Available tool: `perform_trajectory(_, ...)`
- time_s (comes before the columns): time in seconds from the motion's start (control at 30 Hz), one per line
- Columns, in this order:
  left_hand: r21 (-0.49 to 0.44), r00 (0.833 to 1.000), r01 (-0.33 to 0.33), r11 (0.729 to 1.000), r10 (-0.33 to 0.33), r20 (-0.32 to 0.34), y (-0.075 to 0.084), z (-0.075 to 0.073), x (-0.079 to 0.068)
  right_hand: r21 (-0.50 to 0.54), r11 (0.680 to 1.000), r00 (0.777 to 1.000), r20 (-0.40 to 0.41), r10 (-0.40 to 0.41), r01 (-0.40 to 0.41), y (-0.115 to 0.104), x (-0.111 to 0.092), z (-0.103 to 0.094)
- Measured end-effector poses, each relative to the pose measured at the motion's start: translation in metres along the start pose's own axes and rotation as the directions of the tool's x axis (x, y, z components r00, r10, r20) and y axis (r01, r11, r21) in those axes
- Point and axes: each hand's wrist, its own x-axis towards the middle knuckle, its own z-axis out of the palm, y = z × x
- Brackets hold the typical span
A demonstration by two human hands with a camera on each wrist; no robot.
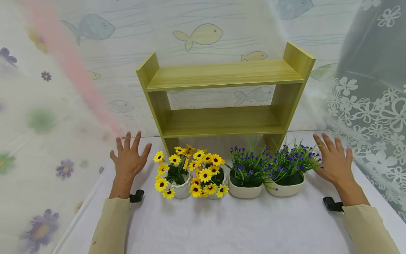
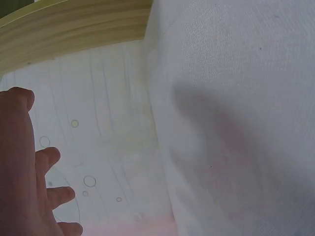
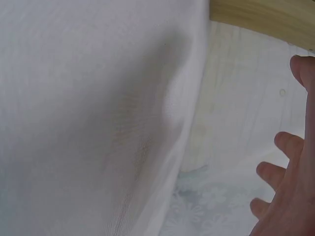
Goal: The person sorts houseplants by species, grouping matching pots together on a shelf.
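In the head view my left hand (image 1: 128, 160) is spread at the left side of the table, fingers straight and holding nothing. Nearest to it is a white pot of yellow artificial flowers (image 1: 181, 188), with a second yellow-flowered pot (image 1: 205, 174) beside it. Farther right stand two cream oval pots of purple flowers (image 1: 245, 190) (image 1: 287, 189). My right hand (image 1: 336, 164) is spread just right of the last pot, its fingertips near the leaves, also holding nothing. Both wrist views show the spread fingers (image 2: 61, 196) (image 3: 270, 174) over the white cloth.
A two-tier wooden shelf (image 1: 222, 121) stands behind the pots, its boards bare. White cloth covers the table (image 1: 234, 225). Curtains printed with fish (image 1: 203, 34) hang behind, and a flowered sheer curtain (image 1: 374, 116) hangs at the right.
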Motion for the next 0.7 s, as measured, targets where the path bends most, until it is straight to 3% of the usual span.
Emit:
perform_trajectory(0.43, 0.028, 1.0, -0.006, 1.0, 0.006, -0.014, 0.0043, 0.0026, 0.0021, -0.001, 0.999, 0.997, -0.066, -0.037, 0.037, 0.0018, 0.0028, -0.0003)
perform_trajectory(0.7, -0.033, 0.995, -0.052, 0.998, 0.049, -0.092, 0.0063, 0.0066, 0.0036, 0.037, 0.997, 0.988, -0.147, -0.056, 0.062, -0.0034, 0.0047, -0.0035)
